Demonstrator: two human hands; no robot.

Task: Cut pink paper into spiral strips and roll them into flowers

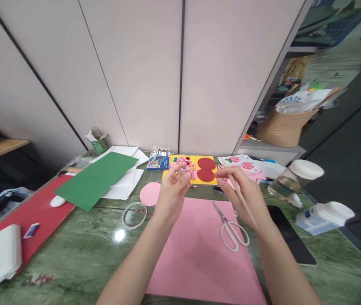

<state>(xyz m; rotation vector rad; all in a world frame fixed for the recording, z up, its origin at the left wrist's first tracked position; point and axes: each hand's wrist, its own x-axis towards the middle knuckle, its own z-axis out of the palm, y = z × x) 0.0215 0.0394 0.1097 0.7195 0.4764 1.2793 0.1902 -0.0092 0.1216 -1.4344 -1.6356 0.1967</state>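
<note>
My left hand (174,190) is raised over the far edge of a pink paper sheet (183,258), its thumb and fingers curled together around a small pink piece (189,171) at the tips. Its exact shape is hard to make out against the pink bits behind. My right hand (245,190) grips a thin wooden stick (243,200) that slants down toward the wrist; the tip near the fingers is unclear. White-handled scissors (231,231) lie on the pink sheet below my right hand. Beyond both hands, a yellow sheet (180,161) carries two dark red circles (206,169) and small colourful pieces.
Left of the sheet are a pink paper circle (150,194), a tape roll (135,215) and green paper (97,180). A blue box of brushes (158,161) stands behind. To the right are a black tablet (290,237), a jar of liquid (290,182) and a white-lidded bottle (323,217).
</note>
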